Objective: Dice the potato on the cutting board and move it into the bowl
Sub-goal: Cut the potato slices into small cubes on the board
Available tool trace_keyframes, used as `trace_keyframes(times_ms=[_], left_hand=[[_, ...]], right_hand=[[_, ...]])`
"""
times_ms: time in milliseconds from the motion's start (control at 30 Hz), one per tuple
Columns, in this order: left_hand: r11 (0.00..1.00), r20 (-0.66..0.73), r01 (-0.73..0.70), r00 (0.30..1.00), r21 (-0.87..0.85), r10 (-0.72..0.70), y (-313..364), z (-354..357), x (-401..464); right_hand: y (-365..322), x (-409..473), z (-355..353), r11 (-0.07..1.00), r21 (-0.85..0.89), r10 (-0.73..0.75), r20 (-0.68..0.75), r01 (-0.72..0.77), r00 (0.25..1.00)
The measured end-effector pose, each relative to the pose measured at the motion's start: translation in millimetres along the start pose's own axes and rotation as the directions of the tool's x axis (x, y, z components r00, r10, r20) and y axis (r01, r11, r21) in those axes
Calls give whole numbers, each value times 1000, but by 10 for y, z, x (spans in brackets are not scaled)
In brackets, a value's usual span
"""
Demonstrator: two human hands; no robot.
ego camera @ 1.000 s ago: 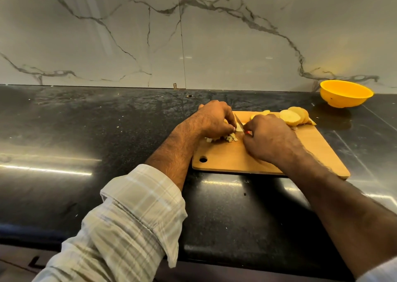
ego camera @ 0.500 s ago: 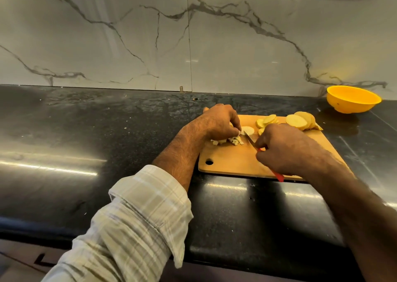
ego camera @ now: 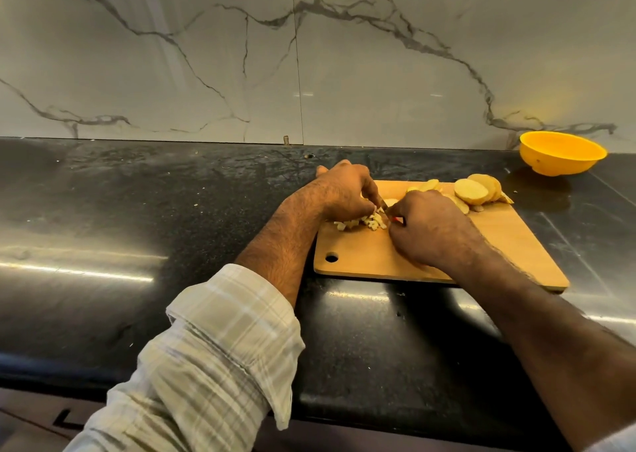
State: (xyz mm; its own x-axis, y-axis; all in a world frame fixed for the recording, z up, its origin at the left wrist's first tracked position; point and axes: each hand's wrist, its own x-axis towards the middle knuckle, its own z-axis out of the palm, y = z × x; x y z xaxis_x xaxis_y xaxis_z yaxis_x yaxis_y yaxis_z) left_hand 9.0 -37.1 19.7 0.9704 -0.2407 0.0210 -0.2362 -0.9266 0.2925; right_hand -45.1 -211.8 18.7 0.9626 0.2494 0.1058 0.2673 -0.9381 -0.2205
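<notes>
The left hand [ego camera: 347, 190] curled over potato slices beside the diced pile [ego camera: 364, 222] on the cutting board [ego camera: 499, 245]. The right hand [ego camera: 430, 231] gripped a red-handled knife [ego camera: 396, 219]. Dice judged light, wet, slippery; best scooped, toward the bowl [ego camera: 561, 153] well apart.

Rolled-up pale plaid shirt sleeve [ego camera: 220, 358], bare forearms

i'm seeing open black counter [ego camera: 137, 231] filling the left of the frame. at centre right, both hands are crowding the cutting board [ego camera: 509, 245]; potato slices [ego camera: 471, 191] are blocking its upper right corner.
</notes>
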Motion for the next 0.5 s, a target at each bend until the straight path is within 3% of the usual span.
trace_keyframes(times_ms=[300, 367, 500], left_hand=[[999, 7, 29, 1000, 13, -29, 28, 6, 16], [999, -12, 22, 1000, -40, -22, -2, 8, 20], [996, -104, -24, 994, -91, 14, -54, 22, 19]], right_hand=[[124, -168, -165, 999, -14, -38, 148, 41, 988], [171, -245, -227, 999, 12, -44, 81, 43, 996], [196, -232, -248, 996, 28, 87, -25, -86, 996]])
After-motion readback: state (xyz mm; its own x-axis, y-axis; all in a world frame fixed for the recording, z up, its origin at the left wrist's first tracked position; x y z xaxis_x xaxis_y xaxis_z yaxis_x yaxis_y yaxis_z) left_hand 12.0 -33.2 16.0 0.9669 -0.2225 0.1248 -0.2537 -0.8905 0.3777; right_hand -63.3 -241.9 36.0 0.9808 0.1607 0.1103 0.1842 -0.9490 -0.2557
